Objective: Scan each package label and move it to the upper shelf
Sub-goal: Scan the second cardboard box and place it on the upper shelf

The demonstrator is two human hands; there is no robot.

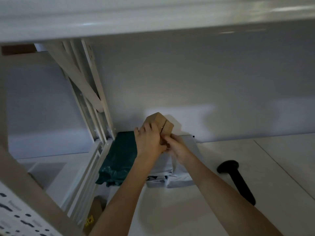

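Note:
A small brown cardboard box (162, 123) is held up near the back wall, tilted on a corner. My left hand (149, 140) grips its near left side, fingers curled over the face. Lower on the box's right side, my right hand (178, 149) holds it too. Under the hands lie a dark green plastic mailer (119, 155) and a grey-white plastic mailer (170, 174) on the white shelf board (196, 210). A black handheld scanner (237, 179) lies on the board to the right, untouched.
The upper shelf's white front beam (153, 16) spans the top of the view. White rack uprights and braces (90, 120) stand at the left. Another brown box with a yellow label (92, 217) sits lower left, below the board.

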